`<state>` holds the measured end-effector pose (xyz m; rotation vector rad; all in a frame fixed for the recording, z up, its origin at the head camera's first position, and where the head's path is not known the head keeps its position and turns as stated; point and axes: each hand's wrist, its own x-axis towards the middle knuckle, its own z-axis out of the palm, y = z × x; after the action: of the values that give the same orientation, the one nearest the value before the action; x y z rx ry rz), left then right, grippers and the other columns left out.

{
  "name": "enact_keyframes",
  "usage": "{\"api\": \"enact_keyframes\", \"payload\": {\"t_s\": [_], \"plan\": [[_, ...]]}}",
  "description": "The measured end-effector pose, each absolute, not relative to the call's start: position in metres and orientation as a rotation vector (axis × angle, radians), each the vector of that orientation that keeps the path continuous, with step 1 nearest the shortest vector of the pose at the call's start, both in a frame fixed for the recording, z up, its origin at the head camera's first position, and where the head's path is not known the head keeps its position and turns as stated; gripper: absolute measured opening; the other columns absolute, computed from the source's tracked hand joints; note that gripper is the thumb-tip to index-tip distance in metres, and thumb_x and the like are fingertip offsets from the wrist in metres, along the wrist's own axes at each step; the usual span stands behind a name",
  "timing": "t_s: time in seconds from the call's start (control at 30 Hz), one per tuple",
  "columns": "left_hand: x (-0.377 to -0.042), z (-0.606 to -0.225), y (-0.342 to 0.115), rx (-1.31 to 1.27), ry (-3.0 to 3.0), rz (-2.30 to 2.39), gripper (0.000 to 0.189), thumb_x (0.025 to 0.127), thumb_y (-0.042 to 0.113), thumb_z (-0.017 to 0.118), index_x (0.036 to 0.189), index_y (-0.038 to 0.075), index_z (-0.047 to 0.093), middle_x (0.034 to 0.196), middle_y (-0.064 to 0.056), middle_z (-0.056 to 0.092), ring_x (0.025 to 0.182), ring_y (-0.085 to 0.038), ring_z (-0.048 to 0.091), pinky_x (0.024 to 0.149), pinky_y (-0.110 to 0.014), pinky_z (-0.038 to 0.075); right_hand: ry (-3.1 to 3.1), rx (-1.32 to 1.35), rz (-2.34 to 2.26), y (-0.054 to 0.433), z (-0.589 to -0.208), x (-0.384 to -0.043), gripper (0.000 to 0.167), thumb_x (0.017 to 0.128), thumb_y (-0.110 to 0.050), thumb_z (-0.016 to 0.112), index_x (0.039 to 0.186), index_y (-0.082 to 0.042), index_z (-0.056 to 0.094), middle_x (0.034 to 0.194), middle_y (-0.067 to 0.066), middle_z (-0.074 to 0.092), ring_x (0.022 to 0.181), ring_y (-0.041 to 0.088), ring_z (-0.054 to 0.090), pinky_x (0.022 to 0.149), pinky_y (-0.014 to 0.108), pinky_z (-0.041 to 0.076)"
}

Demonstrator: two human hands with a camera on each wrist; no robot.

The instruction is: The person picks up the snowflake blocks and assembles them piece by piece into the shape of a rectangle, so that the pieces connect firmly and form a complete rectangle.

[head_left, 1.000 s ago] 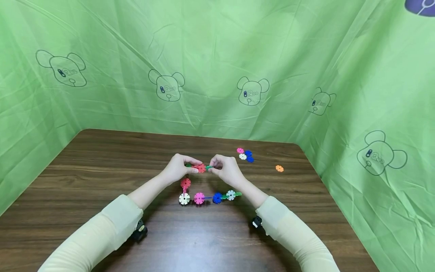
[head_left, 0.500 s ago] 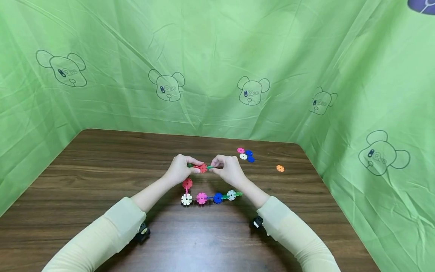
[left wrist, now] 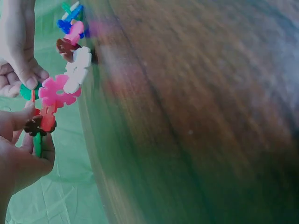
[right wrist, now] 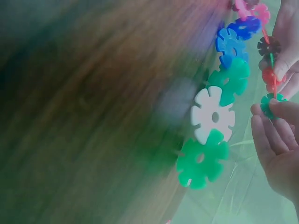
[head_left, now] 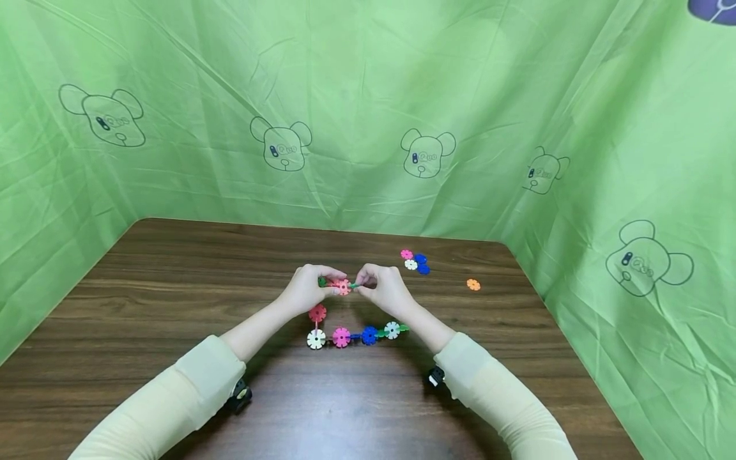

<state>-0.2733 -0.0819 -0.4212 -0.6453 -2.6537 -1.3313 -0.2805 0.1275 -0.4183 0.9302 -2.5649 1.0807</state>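
Observation:
In the head view my left hand (head_left: 303,291) pinches a red snowflake disc (head_left: 343,287) of a linked chain between thumb and fingers. Close by on its right, my right hand (head_left: 384,286) pinches a green snowflake disc (right wrist: 266,107), which meets the red one edge-on. The chain bends down past a second red disc (head_left: 317,313) to a white disc (head_left: 316,338). From there it runs right through a pink disc (head_left: 342,337), a blue disc (head_left: 370,335) and a pale disc (head_left: 392,330) to a green end disc (right wrist: 202,159). Fingers partly cover the held joint.
Farther back on the wooden table (head_left: 230,255) lie a loose pink disc (head_left: 406,254), a white disc (head_left: 411,264) and two blue discs (head_left: 423,269). An orange disc (head_left: 473,284) lies apart to their right. Green cloth (head_left: 356,198) hangs around the table's back and sides.
Both hands keep their pinch on the chain and have shifted only slightly. The held red disc has turned a little and looks brighter. The loose discs stay where they were.

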Motion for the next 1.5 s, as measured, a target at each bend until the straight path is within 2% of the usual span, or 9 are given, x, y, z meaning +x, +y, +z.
{"api": "enact_keyframes", "payload": {"t_s": [0.17, 0.33, 0.63, 0.77, 0.93, 1.27, 1.5], "plan": [[-0.277, -0.425, -0.082, -0.740, -2.650, -1.434, 0.031, 0.076, 0.019, 0.079, 0.106, 0.012, 0.072, 0.093, 0.000, 0.073, 0.084, -0.014, 0.067, 0.074, -0.034, 0.053, -2.586, 0.923, 1.106, 0.126, -0.421, -0.282, 0.014, 0.078, -0.006, 0.076, 0.079, -0.013, 0.063, 0.075, -0.003, 0.068, 0.069, 0.004, 0.064, 0.063, 0.021, 0.053], [-0.283, -0.429, -0.082, -0.737, -2.665, -1.519, 0.024, 0.077, 0.014, 0.078, 0.100, 0.012, 0.073, 0.089, 0.000, 0.073, 0.077, -0.011, 0.066, 0.065, -0.025, 0.052, -2.628, 0.946, 1.125, 0.127, -0.420, -0.282, 0.013, 0.079, -0.008, 0.076, 0.084, -0.013, 0.065, 0.079, -0.002, 0.069, 0.073, 0.006, 0.064, 0.066, 0.026, 0.055], [-0.288, -0.436, -0.087, -0.660, -2.690, -1.574, 0.016, 0.079, 0.014, 0.077, 0.094, 0.014, 0.074, 0.083, 0.002, 0.073, 0.072, -0.011, 0.063, 0.059, -0.026, 0.050, -2.754, 0.904, 1.071, 0.160, -0.416, -0.289, 0.025, 0.080, -0.014, 0.076, 0.103, -0.009, 0.068, 0.099, 0.000, 0.070, 0.093, 0.014, 0.065, 0.085, 0.033, 0.051], [-0.287, -0.437, -0.088, -0.649, -2.702, -1.579, 0.012, 0.079, 0.015, 0.077, 0.091, 0.015, 0.075, 0.078, 0.002, 0.072, 0.065, -0.009, 0.059, 0.053, -0.024, 0.046, -2.748, 0.974, 1.004, 0.184, -0.413, -0.292, 0.030, 0.080, -0.014, 0.076, 0.107, -0.006, 0.067, 0.104, 0.006, 0.069, 0.098, 0.020, 0.064, 0.089, 0.039, 0.050], [-0.285, -0.436, -0.091, -0.631, -2.721, -1.600, 0.009, 0.080, 0.016, 0.076, 0.088, 0.014, 0.075, 0.073, 0.002, 0.072, 0.054, -0.008, 0.052, 0.046, -0.023, 0.041, -2.751, 0.963, 0.877, 0.223, -0.410, -0.298, 0.034, 0.079, -0.015, 0.077, 0.110, -0.007, 0.067, 0.109, 0.006, 0.068, 0.102, 0.026, 0.061, 0.091, 0.045, 0.048], [-0.283, -0.436, -0.092, -0.647, -2.736, -1.615, 0.006, 0.080, 0.015, 0.075, 0.086, 0.015, 0.075, 0.074, 0.001, 0.072, 0.055, -0.008, 0.053, 0.046, -0.021, 0.038, -2.776, 0.782, 0.729, 0.308, -0.409, -0.307, 0.038, 0.079, -0.014, 0.077, 0.114, -0.005, 0.065, 0.113, 0.010, 0.066, 0.108, 0.030, 0.058, 0.093, 0.047, 0.044], [-0.281, -0.436, -0.093, -0.665, -2.744, -1.640, 0.008, 0.080, 0.014, 0.075, 0.088, 0.013, 0.075, 0.077, -0.002, 0.073, 0.064, -0.008, 0.061, 0.055, -0.022, 0.045, -2.847, 0.632, 0.665, 0.354, -0.418, -0.309, 0.041, 0.079, -0.013, 0.077, 0.117, -0.004, 0.064, 0.117, 0.016, 0.063, 0.114, 0.038, 0.053, 0.095, 0.054, 0.039]]}}
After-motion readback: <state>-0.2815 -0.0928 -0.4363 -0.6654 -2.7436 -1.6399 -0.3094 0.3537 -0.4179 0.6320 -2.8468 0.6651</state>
